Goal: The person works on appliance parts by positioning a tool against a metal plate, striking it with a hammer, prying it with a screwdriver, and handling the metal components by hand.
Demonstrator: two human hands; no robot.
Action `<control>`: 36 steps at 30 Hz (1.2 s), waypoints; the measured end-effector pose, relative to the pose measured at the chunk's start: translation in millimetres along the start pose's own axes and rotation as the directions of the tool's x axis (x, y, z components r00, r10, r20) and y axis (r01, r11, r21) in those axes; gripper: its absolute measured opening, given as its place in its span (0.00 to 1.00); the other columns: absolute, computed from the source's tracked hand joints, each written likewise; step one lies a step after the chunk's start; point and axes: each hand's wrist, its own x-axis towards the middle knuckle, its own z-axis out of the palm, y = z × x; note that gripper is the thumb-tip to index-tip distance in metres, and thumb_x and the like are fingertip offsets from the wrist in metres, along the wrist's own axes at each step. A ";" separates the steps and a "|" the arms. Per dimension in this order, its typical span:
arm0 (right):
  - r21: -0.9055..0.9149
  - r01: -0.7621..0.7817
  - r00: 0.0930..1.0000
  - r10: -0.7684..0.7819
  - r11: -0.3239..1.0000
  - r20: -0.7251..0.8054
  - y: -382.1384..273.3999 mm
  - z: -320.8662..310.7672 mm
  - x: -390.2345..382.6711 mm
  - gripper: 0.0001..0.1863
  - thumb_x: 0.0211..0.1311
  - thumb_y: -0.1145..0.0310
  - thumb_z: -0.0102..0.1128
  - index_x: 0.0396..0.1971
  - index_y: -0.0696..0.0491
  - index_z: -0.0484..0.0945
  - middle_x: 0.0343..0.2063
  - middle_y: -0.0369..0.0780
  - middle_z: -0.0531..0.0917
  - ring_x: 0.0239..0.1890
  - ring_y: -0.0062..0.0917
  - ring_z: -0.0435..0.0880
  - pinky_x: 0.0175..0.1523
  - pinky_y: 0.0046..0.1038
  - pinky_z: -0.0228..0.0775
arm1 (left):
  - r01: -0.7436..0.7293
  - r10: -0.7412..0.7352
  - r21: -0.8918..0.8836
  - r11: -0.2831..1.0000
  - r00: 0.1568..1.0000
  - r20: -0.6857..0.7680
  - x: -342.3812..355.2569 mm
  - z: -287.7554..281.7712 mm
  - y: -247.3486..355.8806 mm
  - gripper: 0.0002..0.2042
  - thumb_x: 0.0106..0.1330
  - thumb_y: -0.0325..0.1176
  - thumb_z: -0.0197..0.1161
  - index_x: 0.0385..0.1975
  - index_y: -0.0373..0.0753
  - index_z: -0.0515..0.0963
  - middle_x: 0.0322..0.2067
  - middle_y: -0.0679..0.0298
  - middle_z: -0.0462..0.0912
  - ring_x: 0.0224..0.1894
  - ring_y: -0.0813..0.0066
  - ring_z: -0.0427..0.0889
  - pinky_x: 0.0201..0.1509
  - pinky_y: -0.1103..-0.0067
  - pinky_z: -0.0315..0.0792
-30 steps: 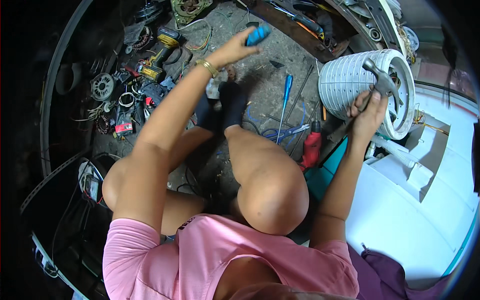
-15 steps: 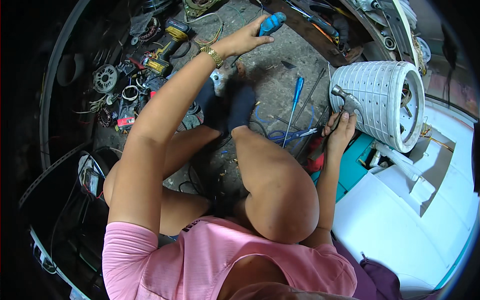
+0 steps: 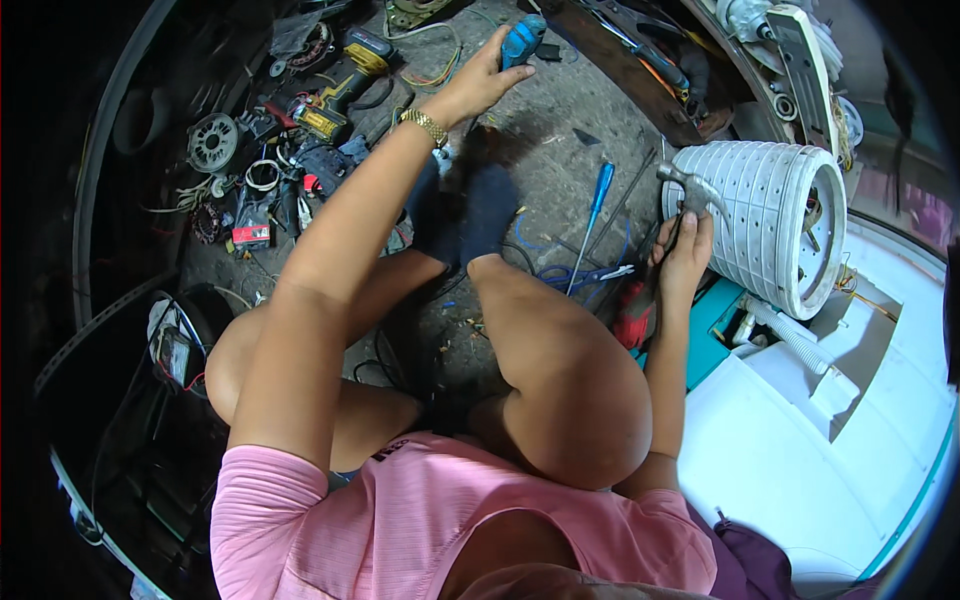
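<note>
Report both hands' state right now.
Left hand: closed on a blue object, kind unclear.
Right hand: closed, holding a claw hammer.

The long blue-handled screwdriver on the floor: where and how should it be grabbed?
Probably by its thick blue handle, from above and its left: it's the wide end, a slim dark rod lies to its right, and the thin metal shaft overlaps blue-handled scissors in view.
</note>
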 end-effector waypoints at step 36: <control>-0.094 0.527 0.773 -0.430 0.845 0.467 -270.0 86.9 111.7 0.18 0.77 0.59 0.43 0.46 0.59 0.73 0.25 0.39 0.74 0.24 0.25 0.71 0.31 0.28 0.67 | 0.054 -0.088 -0.454 0.889 0.995 -0.054 -27.1 -26.8 17.1 0.30 0.69 0.38 0.67 0.66 0.38 0.62 0.49 0.63 0.79 0.51 0.75 0.76 0.59 0.74 0.71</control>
